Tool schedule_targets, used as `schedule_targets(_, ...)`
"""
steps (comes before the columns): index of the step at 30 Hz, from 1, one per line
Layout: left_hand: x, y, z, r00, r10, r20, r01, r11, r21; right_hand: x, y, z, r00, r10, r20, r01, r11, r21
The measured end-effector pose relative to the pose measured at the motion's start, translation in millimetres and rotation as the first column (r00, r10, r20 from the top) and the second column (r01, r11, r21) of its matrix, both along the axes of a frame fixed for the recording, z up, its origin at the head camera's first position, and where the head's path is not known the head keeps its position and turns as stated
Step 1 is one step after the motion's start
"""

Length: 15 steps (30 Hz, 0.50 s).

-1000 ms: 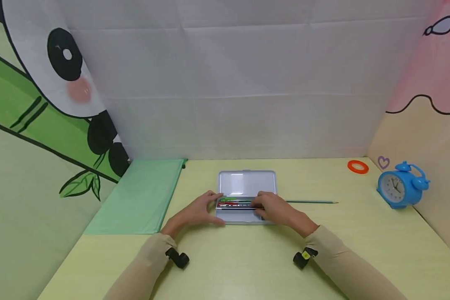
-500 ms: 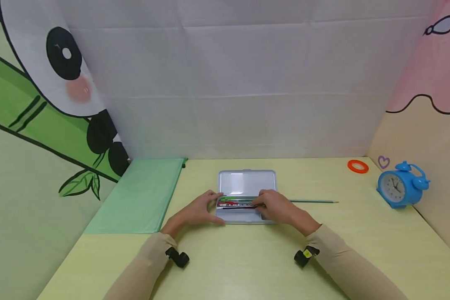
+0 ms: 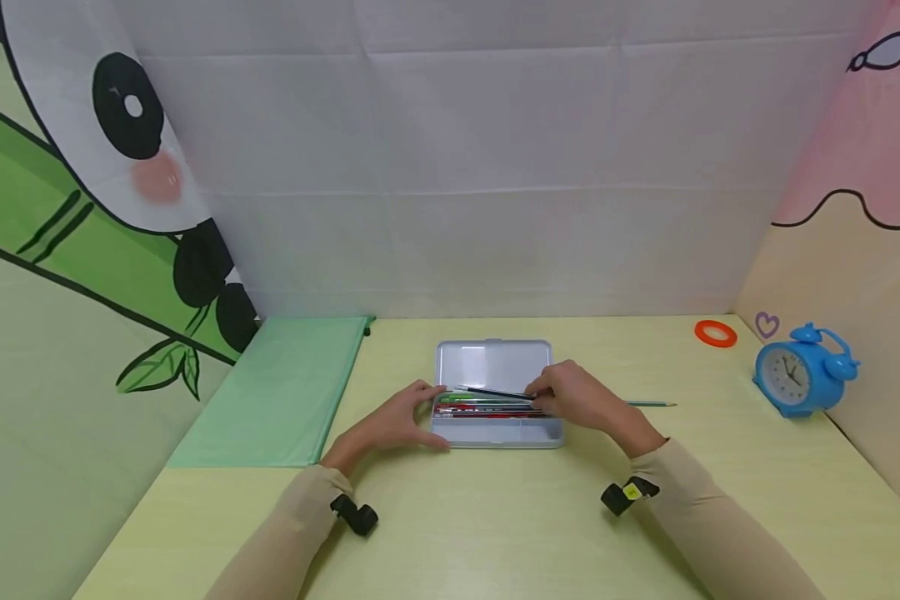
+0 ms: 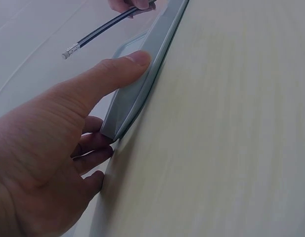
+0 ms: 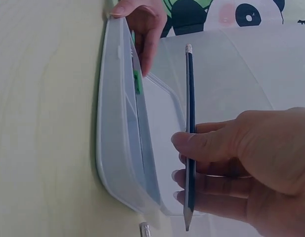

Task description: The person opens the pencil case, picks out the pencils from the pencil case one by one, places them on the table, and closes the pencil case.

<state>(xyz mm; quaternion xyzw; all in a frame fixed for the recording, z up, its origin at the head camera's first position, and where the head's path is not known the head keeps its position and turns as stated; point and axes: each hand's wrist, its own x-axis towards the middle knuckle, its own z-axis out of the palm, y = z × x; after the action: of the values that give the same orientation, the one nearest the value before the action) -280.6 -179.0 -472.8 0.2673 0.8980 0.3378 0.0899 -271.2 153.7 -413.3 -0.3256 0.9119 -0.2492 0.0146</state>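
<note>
A white pencil case (image 3: 495, 435) lies with its lid (image 3: 493, 363) folded back, and several pens (image 3: 468, 407) in green, red and dark tones lie in its tray. My left hand (image 3: 394, 422) holds the case's left end, the thumb pressing the front rim in the left wrist view. Between thumb and fingers, my right hand (image 3: 581, 398) pinches a dark, striped pencil (image 5: 190, 94) above the case. Its eraser end points left, and the sharpened tip shows below the fingers in the right wrist view.
A green pencil (image 3: 651, 404) lies on the table right of the case, partly behind my right hand. Farther right are a blue alarm clock (image 3: 802, 371) and an orange ring (image 3: 716, 333). A flat mint-green cloth item (image 3: 277, 396) covers the table's left side.
My right hand has risen and shifted right, lifting the dark pencil out of the tray. The left hand stays at the case's left end.
</note>
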Motion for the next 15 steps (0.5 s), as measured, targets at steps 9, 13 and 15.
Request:
schedule_targets(9, -0.8, 0, -0.6, 1.000, -0.003, -0.002, 0.003, 1.000, 0.000, -4.9, 18, 11.3, 1.000, 0.021, -0.022, -0.021, 1.000, 0.010)
schedule_targets(13, -0.5, -1, 0.0, 1.000, -0.005, -0.003, 0.005, 1.000, -0.001, -6.3, 28, 15.1, 0.999, 0.013, -0.045, -0.013, 1.000, 0.014)
schedule_targets(15, -0.4, 0, 0.2, 1.000, -0.006, -0.002, 0.006, 1.000, 0.001, -6.4, 33, 17.1, 0.998, 0.012, -0.055, -0.011, 1.000, 0.016)
